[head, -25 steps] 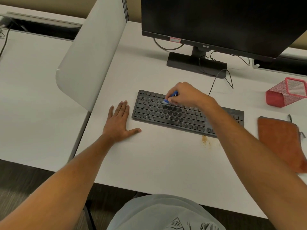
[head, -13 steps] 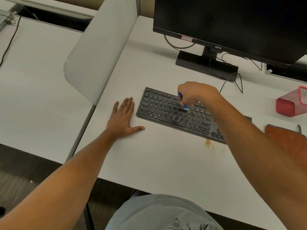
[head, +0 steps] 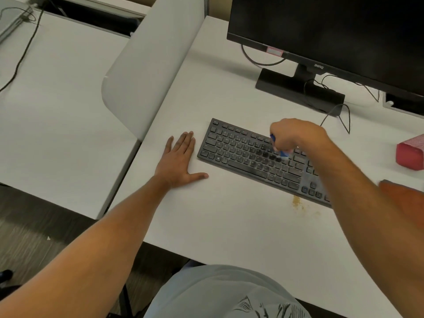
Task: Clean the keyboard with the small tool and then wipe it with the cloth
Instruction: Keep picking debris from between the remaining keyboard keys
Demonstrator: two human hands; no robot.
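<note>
Since half a second before, the right hand had slid a little toward the right end of the keyboard, while the left hand had stayed where it was.

The white desk carried everything. At its back stood a dark monitor on a black stand, with cables trailing from it. A grey divider panel rose at the desk's left edge. The black keyboard lay at a slant in front of the monitor, its right end hidden under the right forearm. An orange cloth showed at the far right edge, near the keyboard's right end, partly cut off by the forearm. Above it, also at the right edge, lay a red mesh holder.

The left hand rested flat on the desk just beside the keyboard's left end, fingers straight and together, thumb spread out, holding nothing. The right hand hovered over the middle keys with its fingers curled round a small blue tool, whose lower end touched the keys; the tool was blurred. A little patch of tan crumbs lay on the desk just in front of the keyboard's right part
</note>
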